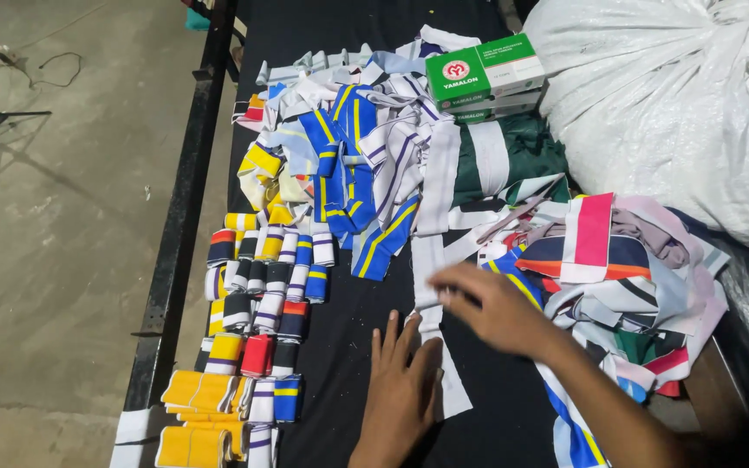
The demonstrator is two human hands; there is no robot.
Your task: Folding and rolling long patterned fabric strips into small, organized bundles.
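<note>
My left hand (400, 386) lies flat, fingers apart, on the black table cloth (340, 347), its fingertips at the edge of a long white fabric strip (433, 260). My right hand (487, 305) hovers over that same strip, fingers spread and blurred, holding nothing that I can see. The strip runs from near my wrist up toward a loose heap of blue, yellow and white striped bands (357, 165). Right of my right hand lies a jumbled pile of multicoloured striped fabric pieces (617, 269).
Several folded striped bands (262, 286) stand in rows at the left, with yellow ones (201, 416) nearest me. A green and white box (478, 69) and a big white sack (678, 95) sit at the back right. The table's black metal rail (179, 225) borders a concrete floor.
</note>
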